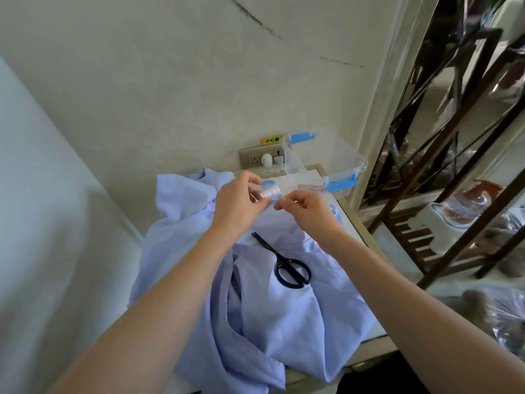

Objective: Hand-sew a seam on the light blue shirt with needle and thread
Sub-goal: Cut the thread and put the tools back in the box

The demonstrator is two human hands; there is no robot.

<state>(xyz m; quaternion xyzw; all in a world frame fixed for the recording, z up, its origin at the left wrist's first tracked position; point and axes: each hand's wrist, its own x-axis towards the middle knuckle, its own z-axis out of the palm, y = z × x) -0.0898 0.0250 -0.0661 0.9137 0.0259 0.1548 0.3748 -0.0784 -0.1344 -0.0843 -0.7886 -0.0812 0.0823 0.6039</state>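
Spool (270, 191) of thread sits pinched in my left hand (238, 203); my right hand (306, 207) pinches at its blue rim. Scissors (287, 264) lie on the shirt (284, 322) covering the table (360, 231).

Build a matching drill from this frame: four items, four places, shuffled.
Items:
1. thread spool
2. scissors
3. clear box
4. light blue shirt

Places:
A. lying on the shirt
B. in the grip of the left hand
C. at the back, by the wall socket
D. draped over the table

Pairs: 1-B, 2-A, 3-C, 4-D
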